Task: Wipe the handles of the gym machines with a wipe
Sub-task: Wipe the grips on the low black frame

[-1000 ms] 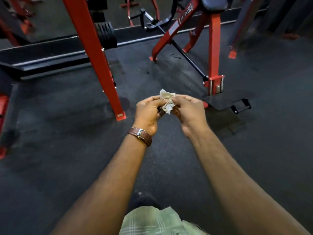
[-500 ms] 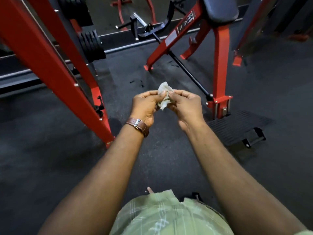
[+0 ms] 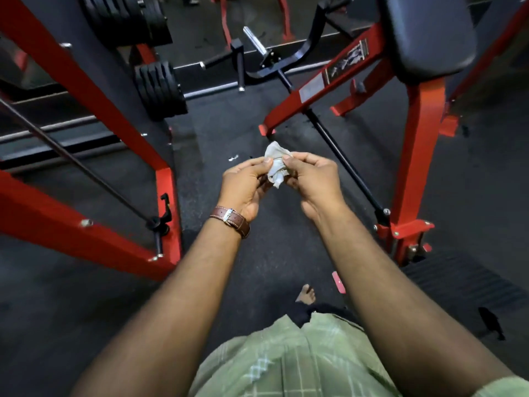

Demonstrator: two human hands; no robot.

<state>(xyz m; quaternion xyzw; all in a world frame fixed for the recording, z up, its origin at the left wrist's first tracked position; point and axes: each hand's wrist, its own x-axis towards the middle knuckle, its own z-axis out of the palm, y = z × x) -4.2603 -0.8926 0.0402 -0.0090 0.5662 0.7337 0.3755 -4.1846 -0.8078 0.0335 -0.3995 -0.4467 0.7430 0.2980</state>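
A crumpled white wipe [image 3: 276, 166] sits between my two hands at the middle of the view, above the dark floor. My left hand [image 3: 246, 183], with a brown watch strap on its wrist, pinches the wipe's left side with thumb and fingers. My right hand [image 3: 313, 180] pinches its right side. Ahead stands a red machine with a black curved handle bar [image 3: 310, 43] and a short chrome peg [image 3: 254, 41]. Both hands are well short of that handle.
A red frame [image 3: 94, 90] with black weight plates [image 3: 160, 90] stands close on the left. On the right a red post [image 3: 416, 156] carries a black pad [image 3: 429, 35], with a ribbed foot plate [image 3: 463, 285] below. My bare foot [image 3: 306, 293] shows on the black rubber floor [image 3: 229, 133].
The view has moved forward between the two machines, which now look larger and closer. Both hands still pinch the wipe and have kept the same pose.
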